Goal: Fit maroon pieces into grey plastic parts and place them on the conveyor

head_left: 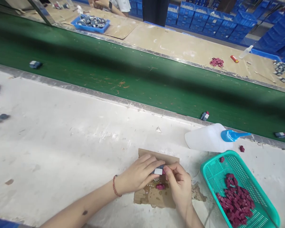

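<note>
Above a piece of brown cardboard (154,198), my left hand (140,172) grips a small dark blue and white block (158,171). The fingertips of my right hand (179,182) pinch a dark red piece against the block's right end. On the cardboard just below the block lies another dark red piece (160,186), beside a small round item (156,179) partly hidden by my fingers. A green basket (205,172) with many dark red pieces (237,201) stands to the right of my right hand.
A white bottle with a blue nozzle (204,138) lies behind the basket. Beyond it, a green belt (133,76) carries several small blocks. Across the belt are a blue tray of blocks (91,28), another person's arm (112,9) and stacked blue bins (204,22).
</note>
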Tool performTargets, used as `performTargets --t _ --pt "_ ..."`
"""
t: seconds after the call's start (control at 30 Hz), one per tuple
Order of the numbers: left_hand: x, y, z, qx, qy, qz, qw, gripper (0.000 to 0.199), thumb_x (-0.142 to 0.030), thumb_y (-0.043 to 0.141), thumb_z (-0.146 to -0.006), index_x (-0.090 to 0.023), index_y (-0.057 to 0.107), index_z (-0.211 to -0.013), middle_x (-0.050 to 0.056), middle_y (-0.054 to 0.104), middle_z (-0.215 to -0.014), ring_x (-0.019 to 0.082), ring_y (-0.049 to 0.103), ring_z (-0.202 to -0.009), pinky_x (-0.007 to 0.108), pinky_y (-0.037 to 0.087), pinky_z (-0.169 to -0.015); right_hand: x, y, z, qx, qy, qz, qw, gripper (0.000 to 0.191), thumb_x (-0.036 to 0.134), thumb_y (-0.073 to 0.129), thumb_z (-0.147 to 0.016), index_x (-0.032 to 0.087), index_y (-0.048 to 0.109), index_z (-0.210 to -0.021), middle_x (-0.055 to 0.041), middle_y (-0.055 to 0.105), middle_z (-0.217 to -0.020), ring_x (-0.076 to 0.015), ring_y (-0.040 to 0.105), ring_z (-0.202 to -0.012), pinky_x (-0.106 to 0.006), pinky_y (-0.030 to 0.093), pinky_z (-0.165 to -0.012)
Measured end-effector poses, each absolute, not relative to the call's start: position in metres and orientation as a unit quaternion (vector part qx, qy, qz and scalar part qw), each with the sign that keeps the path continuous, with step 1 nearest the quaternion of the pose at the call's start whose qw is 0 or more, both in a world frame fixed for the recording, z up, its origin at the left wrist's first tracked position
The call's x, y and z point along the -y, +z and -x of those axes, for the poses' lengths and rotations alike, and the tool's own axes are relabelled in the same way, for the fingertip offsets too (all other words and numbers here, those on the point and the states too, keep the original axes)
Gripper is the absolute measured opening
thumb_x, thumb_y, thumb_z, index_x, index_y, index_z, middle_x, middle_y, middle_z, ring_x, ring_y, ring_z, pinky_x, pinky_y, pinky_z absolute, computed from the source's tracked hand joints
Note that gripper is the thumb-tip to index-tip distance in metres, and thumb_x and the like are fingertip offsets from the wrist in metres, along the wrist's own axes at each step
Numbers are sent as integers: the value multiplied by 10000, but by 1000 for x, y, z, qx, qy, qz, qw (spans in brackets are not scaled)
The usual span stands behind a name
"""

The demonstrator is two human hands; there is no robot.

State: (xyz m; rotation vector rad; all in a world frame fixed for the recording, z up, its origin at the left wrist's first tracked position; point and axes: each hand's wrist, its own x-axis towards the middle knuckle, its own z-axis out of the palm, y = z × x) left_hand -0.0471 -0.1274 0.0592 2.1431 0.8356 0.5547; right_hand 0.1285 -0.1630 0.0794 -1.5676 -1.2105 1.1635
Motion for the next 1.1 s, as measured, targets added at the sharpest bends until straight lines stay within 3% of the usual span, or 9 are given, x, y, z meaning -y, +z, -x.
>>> performTargets --t 0.4,0.6,0.77,0.97,1.1 --pt "128 56 44 -314 224 -867 315 371 -328 324 -1009 -137 521 -1258 115 655 -986 233 554 -851 365 487 -777 174 70 -124 461 438 635 439 368 470 582 -891 193 619 -653 8 583 -510 -129 533 -433 -211 450 -415" --pt "123 62 43 -298 233 -863 335 400 -359 290 -1010 -125 530 -1229 127 652 -957 236 547 -833 372 486 -764 177 66 -129 427 474 616 463 296 460 630 -876 174 704 -884 -42 694 -670 -160 630 -561 -243 523 -535" --pt "117 70 40 -293 219 -873 321 380 -346 311 -1009 -124 521 -1235 125 663 -976 231 570 -869 353 495 -782 173 62 -131 426 469 596 494 313 460 647 -862 181 662 -720 -10 626 -588 -141 577 -508 -234 486 -487" --pt "53 73 36 -298 224 -906 201 317 -268 381 -991 -173 554 -1238 102 681 -1027 244 586 -958 411 465 -914 167 58 -141 434 412 619 509 325 440 573 -918 197 654 -1117 -25 651 -754 -166 596 -642 -271 518 -609" --pt "-15 65 38 -451 247 -841 167 323 -271 446 -960 -150 570 -1234 127 670 -1131 262 580 -1074 412 460 -960 165 55 -150 435 371 632 523 292 447 570 -911 199 666 -1031 -27 657 -743 -170 604 -636 -273 524 -611"
